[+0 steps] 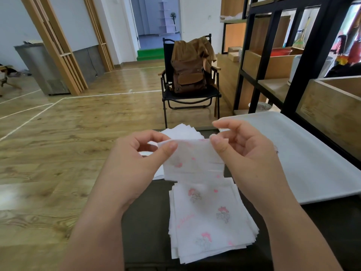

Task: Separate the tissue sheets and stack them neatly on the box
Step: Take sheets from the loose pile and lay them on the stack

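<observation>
A thin white tissue sheet (193,163) with pink prints hangs in the air above the dark box (146,222). My left hand (140,153) pinches its upper left corner between thumb and forefinger. My right hand (240,147) pinches its upper right corner. Below it, near me, a pile of printed tissue sheets (211,222) lies on the box, its edges fanned unevenly. A second pile of plain white sheets (183,132) lies at the far end of the box, partly hidden behind my hands and the held sheet.
A white tray-like surface (312,163) lies to the right of the box. Beyond it stand a wooden crate (332,106) and a black shelving unit (273,55). A black folding chair (189,94) with a brown backpack stands ahead on the wooden floor (58,143).
</observation>
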Demonstrator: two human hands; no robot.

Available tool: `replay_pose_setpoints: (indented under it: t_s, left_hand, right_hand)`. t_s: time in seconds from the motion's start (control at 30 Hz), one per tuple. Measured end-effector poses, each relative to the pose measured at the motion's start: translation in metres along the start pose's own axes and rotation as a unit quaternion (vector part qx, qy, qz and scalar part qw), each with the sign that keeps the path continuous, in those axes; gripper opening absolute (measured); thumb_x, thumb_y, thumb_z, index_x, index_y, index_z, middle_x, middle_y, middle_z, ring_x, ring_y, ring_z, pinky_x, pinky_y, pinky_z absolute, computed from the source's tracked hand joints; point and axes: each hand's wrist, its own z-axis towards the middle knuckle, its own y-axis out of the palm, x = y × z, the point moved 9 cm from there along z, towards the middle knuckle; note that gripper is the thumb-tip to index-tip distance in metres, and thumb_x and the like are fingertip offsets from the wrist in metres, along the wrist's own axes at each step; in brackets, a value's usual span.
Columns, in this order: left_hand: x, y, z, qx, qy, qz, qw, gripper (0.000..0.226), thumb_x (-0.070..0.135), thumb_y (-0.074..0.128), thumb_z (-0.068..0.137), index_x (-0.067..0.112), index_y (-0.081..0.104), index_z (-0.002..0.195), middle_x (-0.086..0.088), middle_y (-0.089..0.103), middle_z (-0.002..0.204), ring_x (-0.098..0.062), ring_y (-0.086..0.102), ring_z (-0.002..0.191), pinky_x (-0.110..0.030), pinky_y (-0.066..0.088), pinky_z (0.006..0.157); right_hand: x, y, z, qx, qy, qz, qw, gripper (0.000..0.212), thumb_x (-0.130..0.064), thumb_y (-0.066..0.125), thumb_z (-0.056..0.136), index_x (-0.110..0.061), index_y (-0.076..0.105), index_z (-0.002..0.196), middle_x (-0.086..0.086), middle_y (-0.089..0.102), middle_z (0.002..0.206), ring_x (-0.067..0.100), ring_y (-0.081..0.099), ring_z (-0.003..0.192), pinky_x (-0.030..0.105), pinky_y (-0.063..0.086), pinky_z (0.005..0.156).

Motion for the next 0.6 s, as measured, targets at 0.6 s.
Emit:
replay_pose_setpoints:
  t_s: [0.6]
  left_hand:
    - [-0.061,0.047,-0.024,-0.293,-0.181,0.310,0.886,0.031,0.049,0.067,0.085,0.023,0.067,0.069,0.011,0.072,0.066,0.001,0.059,0.052,-0.021,0.045,0.064]
  right_hand:
    - [0.080,-0.019,-0.018,-0.146,0.273,-0.300,0.902,0.023,-0.042,0.073,0.082,-0.021,0.069,0.074,-0.006,0.066,0.071,0.010,0.062,0.068,0.020,0.043,0.055]
